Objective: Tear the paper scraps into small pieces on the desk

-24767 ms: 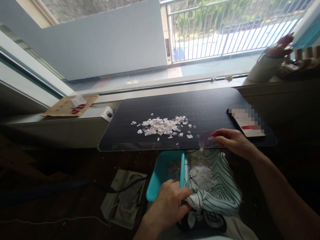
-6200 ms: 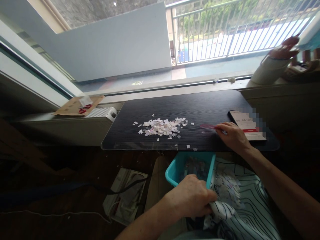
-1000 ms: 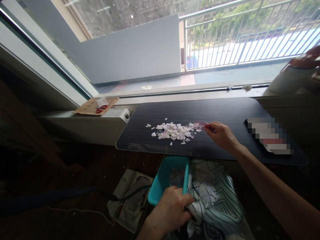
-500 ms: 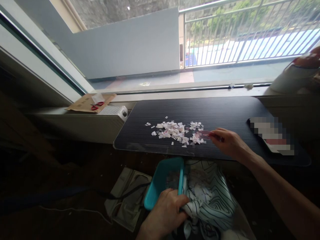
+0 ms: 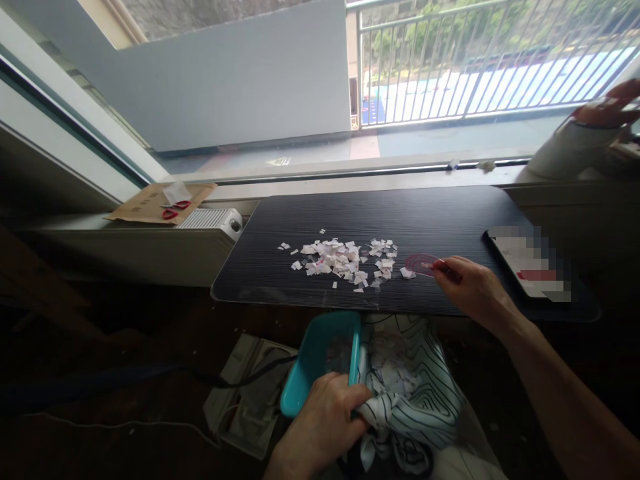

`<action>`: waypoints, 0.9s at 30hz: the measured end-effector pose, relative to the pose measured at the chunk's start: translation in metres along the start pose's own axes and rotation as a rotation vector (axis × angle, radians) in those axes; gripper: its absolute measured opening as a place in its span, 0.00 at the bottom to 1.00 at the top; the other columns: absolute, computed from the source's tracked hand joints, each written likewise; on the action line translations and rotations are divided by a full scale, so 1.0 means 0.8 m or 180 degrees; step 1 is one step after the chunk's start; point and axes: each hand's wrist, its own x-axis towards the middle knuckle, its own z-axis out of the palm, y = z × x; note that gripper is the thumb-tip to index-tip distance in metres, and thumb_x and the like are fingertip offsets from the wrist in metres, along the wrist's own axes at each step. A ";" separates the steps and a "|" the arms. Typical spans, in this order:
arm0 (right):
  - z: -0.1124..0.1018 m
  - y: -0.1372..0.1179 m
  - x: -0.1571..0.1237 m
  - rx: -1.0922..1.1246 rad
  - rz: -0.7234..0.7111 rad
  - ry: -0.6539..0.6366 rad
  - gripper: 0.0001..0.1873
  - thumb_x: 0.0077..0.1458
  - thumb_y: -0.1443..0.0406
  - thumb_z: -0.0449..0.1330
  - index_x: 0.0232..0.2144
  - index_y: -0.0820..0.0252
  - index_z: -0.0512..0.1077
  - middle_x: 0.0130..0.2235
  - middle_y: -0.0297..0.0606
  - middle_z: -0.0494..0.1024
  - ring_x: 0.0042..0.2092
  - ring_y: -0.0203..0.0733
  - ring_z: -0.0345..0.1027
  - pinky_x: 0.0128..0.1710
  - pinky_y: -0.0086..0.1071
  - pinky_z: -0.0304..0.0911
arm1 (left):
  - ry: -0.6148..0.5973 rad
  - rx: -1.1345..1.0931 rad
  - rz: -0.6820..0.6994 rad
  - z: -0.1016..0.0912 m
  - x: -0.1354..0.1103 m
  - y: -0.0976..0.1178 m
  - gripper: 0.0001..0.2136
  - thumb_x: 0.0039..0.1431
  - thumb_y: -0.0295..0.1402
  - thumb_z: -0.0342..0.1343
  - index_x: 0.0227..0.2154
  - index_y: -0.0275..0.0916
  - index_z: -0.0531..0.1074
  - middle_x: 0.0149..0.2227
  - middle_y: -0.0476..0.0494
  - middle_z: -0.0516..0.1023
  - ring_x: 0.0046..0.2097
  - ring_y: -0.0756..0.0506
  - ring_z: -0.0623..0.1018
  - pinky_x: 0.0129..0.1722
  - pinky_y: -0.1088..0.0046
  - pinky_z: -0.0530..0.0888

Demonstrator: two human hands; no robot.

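Note:
In my right hand (image 5: 463, 277), a pink see-through protractor (image 5: 421, 264) is pinched by one end, low over the table's right half. Beside its lower edge lies a small bunch of paper scraps (image 5: 407, 273). The larger spread of white paper scraps (image 5: 334, 259) lies to the left on the dark tabletop (image 5: 400, 210). Below the table, my left hand (image 5: 327, 417) is closed on the gathered edge of a pale cloth with dark wavy lines (image 5: 435, 400). Scraps lie in the cloth's hollow. A teal plastic tub (image 5: 300, 387) stands against that hand, with see-through bits inside.
A phone-like slab (image 5: 520, 263), partly blurred out, lies at the table's right. On the left ledge are a brown envelope (image 5: 140, 208) and red-handled scissors (image 5: 173, 211) near a white radiator (image 5: 207, 220). A pale box (image 5: 250, 400) and cords lie on the floor.
My right hand and the protractor have moved rightward from the scraps, and a small bunch now sits apart beside it. My left hand keeps its hold on the cloth. The view has shifted slightly.

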 end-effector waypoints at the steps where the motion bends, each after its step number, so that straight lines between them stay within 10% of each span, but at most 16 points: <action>1: -0.002 0.001 -0.002 0.0032 0.0028 0.0012 0.10 0.52 0.62 0.54 0.31 0.58 0.73 0.30 0.35 0.75 0.29 0.36 0.66 0.30 0.29 0.59 | -0.0007 0.0025 0.0038 -0.001 0.001 0.000 0.03 0.52 0.28 0.55 0.31 0.42 0.72 0.29 0.50 0.72 0.35 0.47 0.70 0.37 0.72 0.63; 27: -0.018 0.024 -0.012 0.0211 0.0291 -0.0091 0.10 0.50 0.61 0.56 0.31 0.58 0.74 0.30 0.35 0.77 0.29 0.38 0.69 0.31 0.30 0.62 | 0.0342 0.0131 0.0312 0.002 -0.003 0.016 0.05 0.52 0.27 0.55 0.32 0.42 0.72 0.28 0.49 0.71 0.33 0.46 0.68 0.39 0.71 0.63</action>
